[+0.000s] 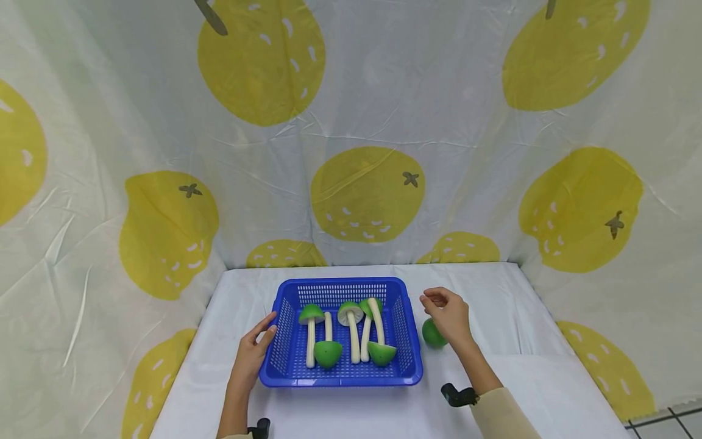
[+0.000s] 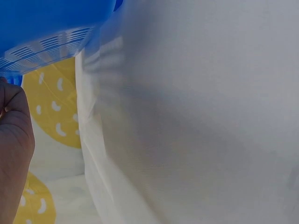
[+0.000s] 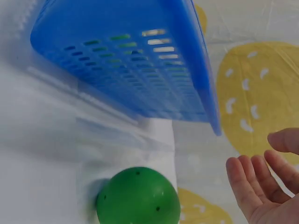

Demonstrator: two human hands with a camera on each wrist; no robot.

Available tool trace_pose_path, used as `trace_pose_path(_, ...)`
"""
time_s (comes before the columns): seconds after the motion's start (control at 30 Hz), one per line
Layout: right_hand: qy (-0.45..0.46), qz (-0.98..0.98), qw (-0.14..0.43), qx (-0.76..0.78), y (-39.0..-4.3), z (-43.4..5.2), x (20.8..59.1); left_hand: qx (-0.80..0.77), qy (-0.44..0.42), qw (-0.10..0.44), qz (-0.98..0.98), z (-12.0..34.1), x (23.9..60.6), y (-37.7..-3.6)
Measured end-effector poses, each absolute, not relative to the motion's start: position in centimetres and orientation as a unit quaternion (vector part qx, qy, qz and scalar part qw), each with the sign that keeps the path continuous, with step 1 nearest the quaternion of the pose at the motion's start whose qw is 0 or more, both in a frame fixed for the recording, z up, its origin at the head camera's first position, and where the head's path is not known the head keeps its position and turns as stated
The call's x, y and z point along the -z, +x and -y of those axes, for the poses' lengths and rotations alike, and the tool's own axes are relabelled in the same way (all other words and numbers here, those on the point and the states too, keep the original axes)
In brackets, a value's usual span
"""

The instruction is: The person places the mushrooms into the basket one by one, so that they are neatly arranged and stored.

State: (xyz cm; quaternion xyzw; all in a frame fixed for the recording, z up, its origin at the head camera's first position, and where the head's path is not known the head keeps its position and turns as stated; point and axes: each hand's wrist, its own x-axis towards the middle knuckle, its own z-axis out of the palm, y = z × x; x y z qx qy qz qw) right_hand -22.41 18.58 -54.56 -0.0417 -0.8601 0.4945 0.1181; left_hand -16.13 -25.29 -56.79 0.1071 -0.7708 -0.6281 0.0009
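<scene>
A blue plastic basket [image 1: 340, 382] with slotted sides sits on the white-covered table. Inside lie several toy mushrooms with green caps [image 1: 328, 353] and long white stems [image 1: 311, 344]. At the basket's left rim, my left hand [image 1: 251, 353] holds the edge with thumb and fingers; the left wrist view shows only part of this hand. My right hand [image 1: 451, 315] hovers beyond the right rim, its fingers loosely bent and nothing between them. Partly behind that hand in the head view is a green ball [image 3: 138, 198], resting on the table beside the basket and marked with small dark holes.
White cloth covers the table [image 1: 340, 414]. Behind and at both sides hangs a pale curtain [image 1: 373, 91] printed with yellow fruit. Dark wrist-worn devices [image 1: 459, 395] sit on my forearms. Tiled floor [image 1: 666, 425] shows at the lower right corner.
</scene>
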Motion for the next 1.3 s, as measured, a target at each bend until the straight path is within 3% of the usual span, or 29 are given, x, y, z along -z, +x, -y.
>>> trace_pose_path(0.63, -0.100, 0.862, 0.104, -0.486, -22.8, -22.1, 56.7, 0.618, 0.105, 0.013, 0.779, 26.6, 60.2, -17.4)
trace_pose_path(1.3, -0.143, 0.877, 0.114, -0.444, -22.4, -23.5, 58.5, 0.604, 0.120, -0.001, 0.788, 25.8, 58.6, -17.0)
